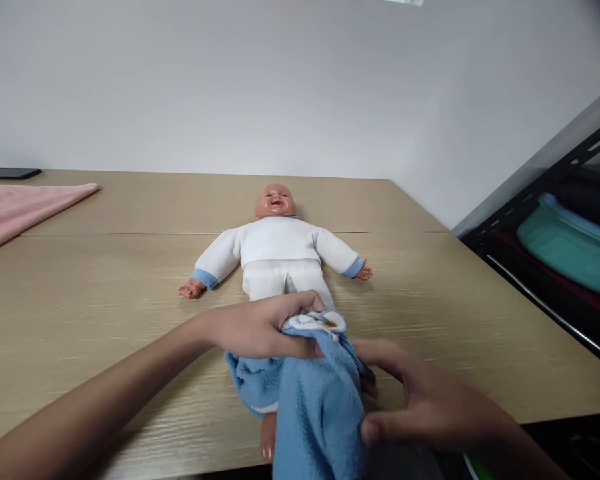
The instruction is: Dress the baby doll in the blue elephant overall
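A baby doll [278, 248] in a white top and white trousers lies on its back on the wooden table [105, 293], head away from me. A blue fleece garment [316, 400] covers its lower legs; one bare foot [269, 437] sticks out beneath it. My left hand [260, 328] is closed on the garment's upper edge near the doll's thighs. My right hand [420, 393] grips the garment's right side with thumb and fingers.
A pink cloth [20, 210] lies at the table's far left, with a dark phone [9, 173] behind it. On the right stands a black metal shelf [545, 220] holding a teal basin [570, 250]. A white wall rises behind the table.
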Demonstrator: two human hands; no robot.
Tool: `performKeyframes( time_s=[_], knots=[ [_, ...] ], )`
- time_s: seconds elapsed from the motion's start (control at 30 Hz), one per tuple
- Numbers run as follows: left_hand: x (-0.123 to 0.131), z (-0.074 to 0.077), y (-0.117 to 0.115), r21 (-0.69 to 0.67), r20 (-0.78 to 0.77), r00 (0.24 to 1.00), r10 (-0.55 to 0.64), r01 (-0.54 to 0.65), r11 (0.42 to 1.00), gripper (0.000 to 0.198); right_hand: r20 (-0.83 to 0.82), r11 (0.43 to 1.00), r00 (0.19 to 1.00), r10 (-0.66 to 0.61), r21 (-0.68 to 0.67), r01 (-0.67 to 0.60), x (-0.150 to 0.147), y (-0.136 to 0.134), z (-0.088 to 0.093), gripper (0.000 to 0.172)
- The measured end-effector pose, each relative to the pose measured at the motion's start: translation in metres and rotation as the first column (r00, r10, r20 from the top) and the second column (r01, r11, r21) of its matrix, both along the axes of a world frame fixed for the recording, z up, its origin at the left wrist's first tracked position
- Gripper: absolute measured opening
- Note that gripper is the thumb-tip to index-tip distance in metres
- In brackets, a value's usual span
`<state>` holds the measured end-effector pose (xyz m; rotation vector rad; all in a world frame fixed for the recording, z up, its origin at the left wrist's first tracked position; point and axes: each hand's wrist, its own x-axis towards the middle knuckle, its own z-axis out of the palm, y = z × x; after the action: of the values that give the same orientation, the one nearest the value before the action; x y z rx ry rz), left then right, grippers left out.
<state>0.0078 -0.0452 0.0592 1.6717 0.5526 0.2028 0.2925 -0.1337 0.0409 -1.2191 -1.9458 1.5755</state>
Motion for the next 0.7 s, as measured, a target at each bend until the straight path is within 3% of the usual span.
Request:
performKeyframes(
  time_s=[0.07,0.2,0.33,0.4,0.47,0.53,0.6,0.7],
  knots=[
    [0.0,-0.001,0.001,0.0,0.024,1.0,-0.006,0.006,1.0,0.035,-0.058,1.0,0.998,-0.001,0.027,0.003,0.001,-0.006,0.0,0.061],
    [-0.007,-0.009,0.008,-0.029,0.035,0.987,-0.159,0.16,0.987,0.049,-0.242,0.991,0.965,-0.097,-0.108,0.073,0.004,-0.007,-0.002,0.063],
    [-0.01,-0.019,0.014,-0.026,0.055,0.964,-0.26,0.262,0.965,0.05,0.062,0.999,0.998,-0.026,0.035,0.024,-0.003,0.001,0.008,0.068],
    [-0.009,-0.019,0.016,0.033,0.058,0.96,-0.274,0.272,0.962,0.045,0.172,0.996,0.984,0.054,0.061,-0.065,-0.009,0.004,0.017,0.055],
    [-0.007,-0.016,0.016,0.071,0.069,0.948,-0.311,0.306,0.949,0.042,0.152,0.986,0.98,0.13,0.084,-0.144,-0.014,0.005,0.023,0.038],
    [-0.007,-0.014,0.017,0.066,0.095,0.939,-0.329,0.324,0.944,0.041,0.087,0.982,0.988,0.129,0.129,-0.14,-0.016,0.004,0.024,0.03],
    [-0.008,-0.013,0.017,0.042,0.113,0.947,-0.302,0.299,0.953,0.044,0.014,0.992,0.998,0.057,0.114,-0.058,-0.015,0.005,0.019,0.039],
    [-0.011,-0.015,0.018,-0.004,0.063,0.962,-0.266,0.267,0.964,0.05,-0.095,0.998,0.995,-0.028,-0.054,0.023,-0.013,0.005,0.009,0.053]
  ],
)
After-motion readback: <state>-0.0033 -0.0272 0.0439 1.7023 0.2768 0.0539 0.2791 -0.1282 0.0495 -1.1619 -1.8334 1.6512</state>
